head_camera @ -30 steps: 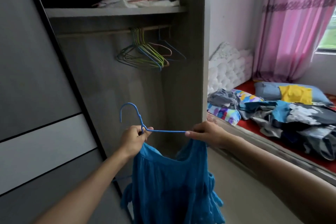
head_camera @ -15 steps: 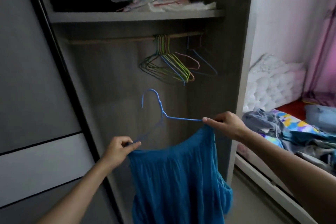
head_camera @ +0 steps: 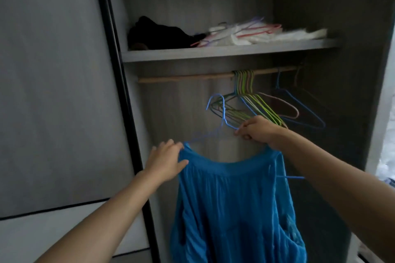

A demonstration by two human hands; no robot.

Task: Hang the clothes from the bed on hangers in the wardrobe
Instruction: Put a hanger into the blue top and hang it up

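Right hand (head_camera: 256,132): clenched round the right arm of the thin blue wire hanger (head_camera: 223,113), just above the cloth's top right edge.
Left hand (head_camera: 166,162): pinching the top left corner of the bright blue crinkly cloth top (head_camera: 235,209), fingers over the edge, thumb on the front.
Thin blue wire hanger: held up inside the open grey wardrobe (head_camera: 320,17), hook pointing up, below the rail and not on it yet; left arm sloping down to the left hand.
Bright blue crinkly cloth top: on the hanger, neck edge sagging between both hands, the rest hanging straight down.
Brown wooden rail (head_camera: 188,78): right under the shelf, running side to side.
Bunch of bare wire hangers (head_camera: 267,109): green, pink and blue, on the right half of the rail, just behind the right hand.
Flat grey shelf (head_camera: 213,51): above the rail.
Black lump of cloth (head_camera: 160,35): at the left end of the shelf.
White folded pile (head_camera: 277,35): from the middle to the right end of the shelf, pink wire lying on top.
Grey sliding door (head_camera: 53,92): along the wardrobe's left edge.
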